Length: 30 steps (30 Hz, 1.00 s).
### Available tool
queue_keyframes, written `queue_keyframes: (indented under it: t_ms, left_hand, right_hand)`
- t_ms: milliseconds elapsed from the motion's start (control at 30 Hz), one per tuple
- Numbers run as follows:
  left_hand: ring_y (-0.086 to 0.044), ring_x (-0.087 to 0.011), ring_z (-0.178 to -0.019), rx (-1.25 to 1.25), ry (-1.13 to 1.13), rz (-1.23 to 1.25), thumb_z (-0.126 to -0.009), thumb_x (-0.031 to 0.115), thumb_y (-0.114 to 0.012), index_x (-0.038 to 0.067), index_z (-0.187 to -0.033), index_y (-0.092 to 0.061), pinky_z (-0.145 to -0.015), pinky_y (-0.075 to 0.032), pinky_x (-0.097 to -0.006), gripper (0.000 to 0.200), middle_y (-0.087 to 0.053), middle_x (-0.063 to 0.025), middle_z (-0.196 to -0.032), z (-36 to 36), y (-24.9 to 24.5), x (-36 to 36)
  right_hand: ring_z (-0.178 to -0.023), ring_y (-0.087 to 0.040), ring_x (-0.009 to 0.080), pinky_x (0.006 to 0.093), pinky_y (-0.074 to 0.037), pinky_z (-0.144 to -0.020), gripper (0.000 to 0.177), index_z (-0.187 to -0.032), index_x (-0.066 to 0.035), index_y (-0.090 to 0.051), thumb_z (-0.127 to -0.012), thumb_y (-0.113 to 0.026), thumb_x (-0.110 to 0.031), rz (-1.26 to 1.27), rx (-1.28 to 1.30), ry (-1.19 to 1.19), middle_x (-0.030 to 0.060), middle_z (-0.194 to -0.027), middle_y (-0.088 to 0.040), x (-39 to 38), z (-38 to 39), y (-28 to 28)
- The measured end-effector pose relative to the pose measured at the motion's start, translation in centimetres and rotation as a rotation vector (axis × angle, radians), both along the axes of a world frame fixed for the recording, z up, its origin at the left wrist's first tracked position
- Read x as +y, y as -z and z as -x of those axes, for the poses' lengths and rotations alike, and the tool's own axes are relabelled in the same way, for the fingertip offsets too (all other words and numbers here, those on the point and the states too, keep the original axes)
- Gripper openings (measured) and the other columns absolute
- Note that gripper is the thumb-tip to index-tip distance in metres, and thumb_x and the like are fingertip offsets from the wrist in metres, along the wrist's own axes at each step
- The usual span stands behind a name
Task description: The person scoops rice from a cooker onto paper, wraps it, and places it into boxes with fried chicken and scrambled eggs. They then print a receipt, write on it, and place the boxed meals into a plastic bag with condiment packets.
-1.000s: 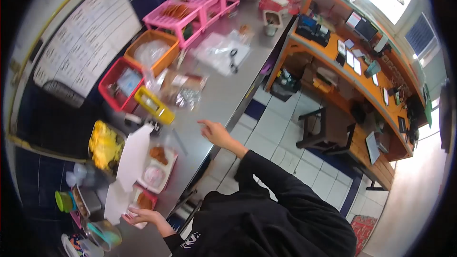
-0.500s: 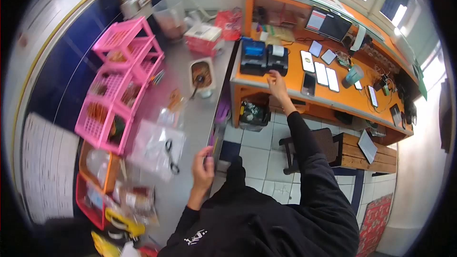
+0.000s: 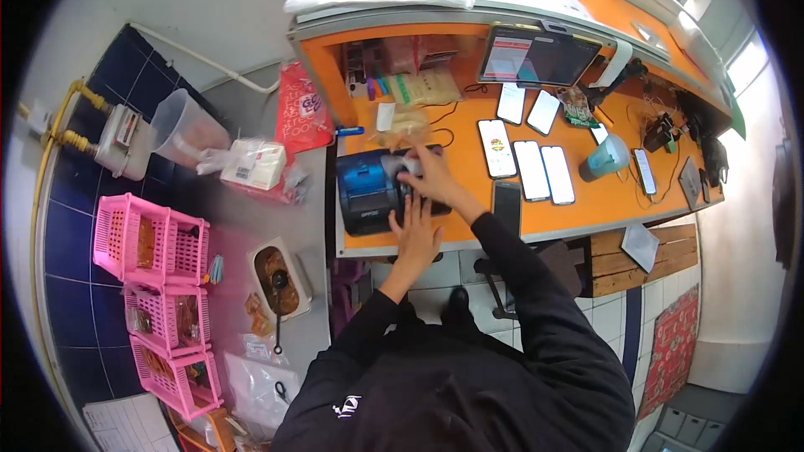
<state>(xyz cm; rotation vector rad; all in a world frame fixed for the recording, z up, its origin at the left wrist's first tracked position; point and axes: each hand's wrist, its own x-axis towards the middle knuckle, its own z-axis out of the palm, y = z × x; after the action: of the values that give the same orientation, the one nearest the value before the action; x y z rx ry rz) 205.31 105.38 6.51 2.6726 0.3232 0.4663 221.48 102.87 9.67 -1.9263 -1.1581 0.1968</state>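
Note:
Two dark printers stand side by side at the left end of the orange desk. The left one is a black printer with a blue lid (image 3: 363, 177); the one beside it (image 3: 437, 205) is largely covered by the hands. My left hand (image 3: 415, 238) rests at the front of the printers with its fingers spread. Just above it, my right hand (image 3: 437, 176) bends over the top of the right printer, its fingers curled around something pale that I cannot make out. Several phones lie to the right, among them one with a dark screen (image 3: 507, 208).
A monitor (image 3: 540, 56) stands under the orange shelf. Right of the phones is a teal cup (image 3: 605, 159). On the metal counter are a food tray with a ladle (image 3: 279, 280) and pink baskets (image 3: 155, 243). A wooden bench (image 3: 670, 251) stands below the desk.
The view has shifted toward the desk. My left hand has moved from beside the metal counter to the printers. My right hand has gone from the desk's front edge onto the right printer.

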Motion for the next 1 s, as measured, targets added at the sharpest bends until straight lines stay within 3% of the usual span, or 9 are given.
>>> queue_keyframes:
  t_ms: [200, 233, 467, 567, 667, 700, 800, 900, 1000]
  left_hand:
    - [-0.028, -0.0306, -0.138, 0.112, -0.131, -0.126, -0.079, 0.022, -0.063, 0.002, -0.129, -0.045, -0.101, -0.017, -0.0593, 0.057, -0.04, -0.0163, -0.139, -1.2, 1.3, -0.8]
    - [-0.029, -0.0297, -0.138, 0.107, -0.159, -0.119, -0.079, 0.022, -0.063, 0.003, -0.13, -0.044, -0.101, -0.017, -0.0591, 0.057, -0.041, -0.0152, -0.14, -1.5, 0.9, -1.0]
    - [-0.037, -0.0251, -0.135, 0.048, -0.347, -0.074, -0.083, 0.022, -0.061, 0.005, -0.129, -0.047, -0.102, -0.017, -0.0533, 0.051, -0.04, -0.0134, -0.145, -3.4, -0.5, -2.8]
    - [-0.045, -0.0264, -0.128, -0.078, -0.46, 0.254, -0.09, 0.027, -0.057, 0.003, -0.124, -0.051, -0.103, -0.022, -0.0486, 0.042, -0.052, -0.0152, -0.133, -3.8, -1.9, -3.1]
    - [-0.05, -0.0253, -0.121, -0.331, -0.316, 0.549, -0.09, 0.029, -0.058, 0.003, -0.12, -0.053, -0.101, -0.03, -0.0422, 0.041, -0.058, -0.015, -0.121, -4.0, -5.8, -4.0]
    - [-0.059, -0.0248, -0.105, -0.337, -0.23, 0.507, -0.088, 0.024, -0.063, 0.001, -0.115, -0.054, -0.091, -0.043, -0.0375, 0.037, -0.063, -0.0134, -0.107, -4.2, -6.0, -4.8]
    - [-0.064, -0.022, -0.092, -0.176, -0.389, 0.837, -0.085, 0.016, -0.068, -0.001, -0.11, -0.055, -0.078, -0.049, -0.0347, 0.033, -0.066, -0.0122, -0.099, -4.7, -6.1, -9.2]
    - [-0.066, -0.0187, -0.087, -0.345, -0.501, 0.761, -0.083, 0.007, -0.07, 0.001, -0.121, -0.045, -0.074, -0.052, -0.0306, 0.045, -0.067, -0.0136, -0.096, -4.3, -2.6, -11.4]
    - [-0.065, -0.0191, -0.091, -0.465, -0.593, 0.922, -0.084, 0.001, -0.067, 0.004, -0.135, -0.027, -0.079, -0.052, -0.0291, 0.065, -0.066, -0.0187, -0.099, -3.7, -2.0, -13.1]
  right_hand:
    - [-0.092, -0.054, 0.0201, 0.0285, -0.046, -0.086, 0.074, -0.137, -0.008, -0.04, -0.072, -0.071, 0.009, -0.323, 0.349, -0.095, 0.0092, -0.11, -0.047, -6.1, 1.6, 2.0]
    - [-0.094, -0.055, 0.0176, 0.0272, -0.047, -0.085, 0.064, -0.132, -0.006, -0.044, -0.075, -0.065, 0.013, -0.36, 0.523, -0.06, 0.0087, -0.108, -0.051, -6.3, 1.6, 2.5]
    - [-0.097, -0.06, 0.0184, 0.0289, -0.05, -0.084, 0.053, -0.125, -0.002, -0.049, -0.076, -0.063, 0.014, -0.499, 0.338, -0.179, 0.0082, -0.102, -0.058, -8.8, -2.7, 2.4]
    - [-0.094, -0.063, 0.0191, 0.0292, -0.053, -0.08, 0.054, -0.123, -0.005, -0.049, -0.075, -0.066, 0.011, -0.494, 0.488, -0.178, 0.0087, -0.109, -0.056, -11.6, -3.3, -1.7]
    - [-0.098, -0.063, 0.0198, 0.0296, -0.055, -0.08, 0.065, -0.13, -0.005, -0.041, -0.073, -0.068, 0.012, -0.295, 0.862, -0.269, 0.0089, -0.115, -0.052, -13.2, -2.5, -3.3]
    - [-0.102, -0.063, 0.0216, 0.0297, -0.057, -0.077, 0.073, -0.133, -0.006, -0.036, -0.071, -0.071, 0.012, -0.291, 0.901, -0.278, 0.0098, -0.118, -0.05, -13.4, -2.4, -2.8]
    - [-0.099, -0.063, 0.0214, 0.0284, -0.057, -0.073, 0.07, -0.133, -0.006, -0.036, -0.074, -0.072, 0.006, -0.223, 1.006, -0.233, 0.0105, -0.121, -0.049, -13.6, -3.2, -1.8]
    - [-0.097, -0.063, 0.0206, 0.0302, -0.056, -0.071, 0.063, -0.133, -0.007, -0.036, -0.081, -0.072, -0.008, -0.14, 1.058, -0.105, 0.0104, -0.121, -0.051, -13.3, -6.2, -1.0]
    - [-0.096, -0.063, 0.0239, 0.0386, -0.054, -0.079, 0.054, -0.135, -0.009, -0.039, -0.092, -0.062, -0.032, -0.355, 1.302, 0.082, 0.0114, -0.128, -0.053, -12.0, -11.2, 0.2]
